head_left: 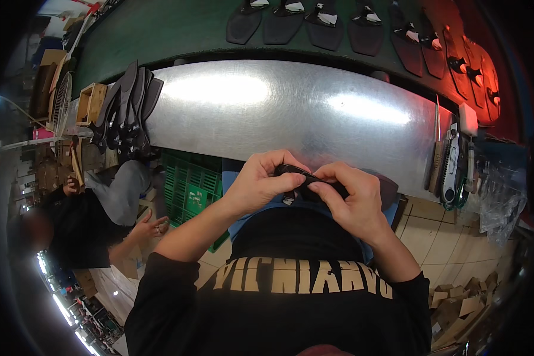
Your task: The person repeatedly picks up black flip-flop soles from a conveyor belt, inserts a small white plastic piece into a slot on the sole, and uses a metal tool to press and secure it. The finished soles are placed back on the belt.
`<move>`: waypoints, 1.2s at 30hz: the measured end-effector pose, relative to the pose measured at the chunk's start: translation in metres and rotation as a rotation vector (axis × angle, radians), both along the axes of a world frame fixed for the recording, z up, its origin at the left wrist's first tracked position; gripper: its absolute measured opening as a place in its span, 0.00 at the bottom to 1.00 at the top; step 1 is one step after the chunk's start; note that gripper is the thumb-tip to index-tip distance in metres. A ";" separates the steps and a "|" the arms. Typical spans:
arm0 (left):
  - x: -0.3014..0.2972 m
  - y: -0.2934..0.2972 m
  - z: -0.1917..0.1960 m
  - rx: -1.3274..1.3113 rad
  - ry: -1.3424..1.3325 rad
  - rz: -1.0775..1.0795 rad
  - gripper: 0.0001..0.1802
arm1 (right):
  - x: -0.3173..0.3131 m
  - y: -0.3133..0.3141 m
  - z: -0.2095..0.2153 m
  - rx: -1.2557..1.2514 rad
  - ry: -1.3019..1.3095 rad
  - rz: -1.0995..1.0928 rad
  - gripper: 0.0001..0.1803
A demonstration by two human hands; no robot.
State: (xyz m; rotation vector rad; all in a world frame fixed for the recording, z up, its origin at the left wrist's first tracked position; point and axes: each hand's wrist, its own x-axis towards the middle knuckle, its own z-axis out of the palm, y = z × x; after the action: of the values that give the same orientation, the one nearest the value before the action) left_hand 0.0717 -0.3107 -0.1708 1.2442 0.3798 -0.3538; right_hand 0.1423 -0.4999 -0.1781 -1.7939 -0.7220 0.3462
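Note:
Both hands meet over my lap, just off the near edge of the metal tabletop. They pinch a black shoe part (336, 186) between thumbs and fingers. My left hand (266, 183) is closed on its left end, beside a small shiny piece dangling under the thumb. My right hand (355, 199) grips farther right, fingers curled over the top. A flat dark sole-like portion shows beyond the right hand, and the fingers hide much of the piece.
A metal tabletop (291, 113) spans the front. Black shoe parts (130, 101) are heaped at its left end; a box cutter (451, 163) lies right. Beyond, a green conveyor (160, 35) carries several shoe pieces, some under red light. A green crate (190, 184) and a co-worker (77, 219) are left.

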 end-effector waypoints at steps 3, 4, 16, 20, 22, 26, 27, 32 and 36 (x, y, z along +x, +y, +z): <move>0.000 0.001 0.003 0.004 0.001 -0.012 0.05 | 0.007 -0.003 0.005 -0.035 0.286 0.089 0.07; 0.004 -0.001 0.003 -0.004 -0.006 -0.028 0.05 | 0.011 -0.005 0.008 -0.052 0.308 0.106 0.07; 0.000 0.045 -0.010 -0.165 0.020 0.514 0.22 | 0.109 -0.103 -0.007 -0.587 -0.728 -0.654 0.19; -0.010 0.046 -0.026 -0.382 0.060 0.499 0.25 | 0.103 -0.107 -0.038 -0.852 -0.670 -0.591 0.24; -0.008 0.045 -0.018 -0.467 0.149 0.523 0.23 | 0.098 -0.100 -0.045 -0.745 -0.604 -0.636 0.21; -0.004 0.037 -0.019 -0.643 0.283 0.616 0.21 | 0.073 -0.058 -0.028 -0.332 -0.360 -0.471 0.16; -0.004 0.034 -0.021 -0.691 0.311 0.656 0.21 | 0.055 -0.042 -0.020 -0.188 -0.213 -0.408 0.15; 0.007 0.015 -0.022 -0.802 0.378 0.765 0.17 | -0.015 0.018 -0.002 0.083 0.542 0.101 0.31; 0.008 0.007 -0.034 -0.917 0.311 0.692 0.12 | -0.029 0.032 -0.029 0.147 0.476 0.052 0.32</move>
State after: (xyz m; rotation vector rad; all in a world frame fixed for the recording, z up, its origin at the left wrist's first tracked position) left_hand 0.0796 -0.3037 -0.2052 0.1193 0.7744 -0.0850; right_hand 0.1138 -0.4682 -0.2066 -1.4771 -0.4425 0.7078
